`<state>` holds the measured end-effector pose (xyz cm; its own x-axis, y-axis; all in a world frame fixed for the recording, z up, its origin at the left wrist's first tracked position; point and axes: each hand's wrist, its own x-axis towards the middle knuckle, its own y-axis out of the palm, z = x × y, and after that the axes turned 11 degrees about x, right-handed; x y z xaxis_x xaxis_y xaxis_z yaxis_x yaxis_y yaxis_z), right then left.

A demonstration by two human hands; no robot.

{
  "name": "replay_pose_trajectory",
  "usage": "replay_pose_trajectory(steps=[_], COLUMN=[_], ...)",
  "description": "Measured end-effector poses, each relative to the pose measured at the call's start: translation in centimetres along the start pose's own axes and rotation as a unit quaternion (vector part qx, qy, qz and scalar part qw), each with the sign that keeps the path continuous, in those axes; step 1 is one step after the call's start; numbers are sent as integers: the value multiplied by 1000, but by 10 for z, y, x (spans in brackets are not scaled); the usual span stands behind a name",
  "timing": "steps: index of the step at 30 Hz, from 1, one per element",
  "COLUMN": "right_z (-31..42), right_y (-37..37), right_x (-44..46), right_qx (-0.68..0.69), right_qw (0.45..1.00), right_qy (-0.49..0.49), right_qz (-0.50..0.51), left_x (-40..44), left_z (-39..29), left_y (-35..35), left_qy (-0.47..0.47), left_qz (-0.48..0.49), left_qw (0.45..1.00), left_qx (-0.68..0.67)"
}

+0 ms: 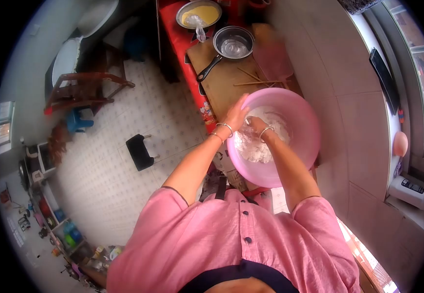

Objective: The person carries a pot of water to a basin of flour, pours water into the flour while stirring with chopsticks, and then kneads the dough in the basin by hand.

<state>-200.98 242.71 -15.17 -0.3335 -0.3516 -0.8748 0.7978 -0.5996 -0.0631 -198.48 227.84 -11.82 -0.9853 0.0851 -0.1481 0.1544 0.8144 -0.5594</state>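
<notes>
A large pink plastic basin holds white, crumbly flour, clumped in places. My left hand is closed over the basin's left rim, fingers lying along its edge. Down inside the basin, my right hand is in the flour with its fingers curled together and their tips partly hidden. White powder clings around those fingers. Both wrists wear bracelets.
Beyond the basin, chopsticks and a dark saucepan lie on a wooden board. A metal bowl of yellow meal stands farther back. A black stool is on the tiled floor at left; a wall rises at right.
</notes>
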Motion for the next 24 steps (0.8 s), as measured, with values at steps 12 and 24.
replay_pose_trajectory(steps=[12, 24], right_z=[-76, -55], right_y=[78, 14], right_x=[-37, 23], right_qx=[-258, -207], right_qw=[821, 820], right_qy=[-285, -250], right_qz=[-423, -472], left_x=[8, 42], left_z=[-16, -26], left_y=[-6, -10], left_qy=[10, 36], left_qz=[15, 48], left_qw=[999, 998], left_qx=[28, 4])
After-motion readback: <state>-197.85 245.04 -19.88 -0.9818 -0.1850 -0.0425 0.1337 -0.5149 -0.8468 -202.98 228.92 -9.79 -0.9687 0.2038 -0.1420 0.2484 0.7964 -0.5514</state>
